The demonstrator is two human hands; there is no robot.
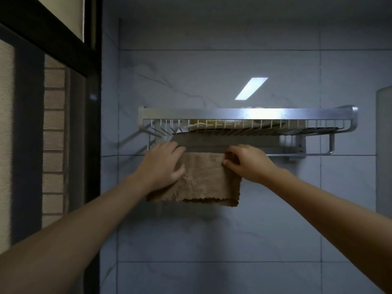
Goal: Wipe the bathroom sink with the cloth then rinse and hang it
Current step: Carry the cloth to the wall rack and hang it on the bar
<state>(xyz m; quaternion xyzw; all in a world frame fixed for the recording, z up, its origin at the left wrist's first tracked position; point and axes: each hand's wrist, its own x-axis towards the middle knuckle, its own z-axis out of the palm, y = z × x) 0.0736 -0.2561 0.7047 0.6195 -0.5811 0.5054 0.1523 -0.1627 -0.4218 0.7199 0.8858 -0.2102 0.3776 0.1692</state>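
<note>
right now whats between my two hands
The brown cloth, draped over the rail under the wire shelf; the left hand rests on it, the right hand pinches its edge. Head view.

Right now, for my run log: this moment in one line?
step: hanging | cloth: draped over rail below rack | left hand: resting on cloth | right hand: pinching cloth edge

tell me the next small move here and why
Probably draw the right hand sideways to spread the bunched right edge, then let go. The cloth already hangs over the bar; the left hand rests on its left side, while the right pinches a fold at the top corner.
</note>
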